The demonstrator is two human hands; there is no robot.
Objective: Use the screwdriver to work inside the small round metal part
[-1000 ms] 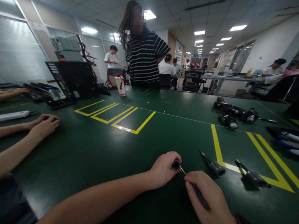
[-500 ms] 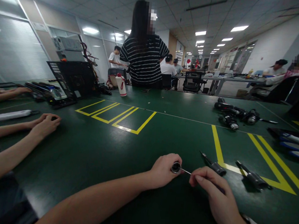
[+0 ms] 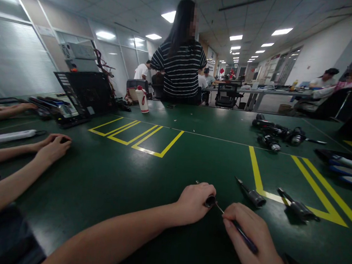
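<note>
A dark part (image 3: 209,201) was held in the left hand (image 3: 192,203), low over the green table (image 3: 122,185); whether it was rested on the surface could not be told. The fingers were curled nearly closed around its body, probably so that it would be kept from rolling or turning, while its round mouth was left uncovered. A thin tool (image 3: 247,239) was held like a pen in the right hand (image 3: 251,233), pinched between thumb and fingers near the front of its handle, a grip likely chosen for fine control. Its slender shaft was aimed at the mouth's rim; whether the tip was touching or inside was not shown.

The part's mouth was pointed toward the right hand and the wearer. Its long axis was slanted from far left to near right, and a thin end was seen poking out beyond the fist. The tool was laid along much the same slant.

Nearby, a first loose part (image 3: 253,196) and a second loose part (image 3: 299,209) were placed within easy reach of the right hand, thin ends pointed away and leftward. The second was laid across yellow tape (image 3: 255,169), the first just beside it.
</note>
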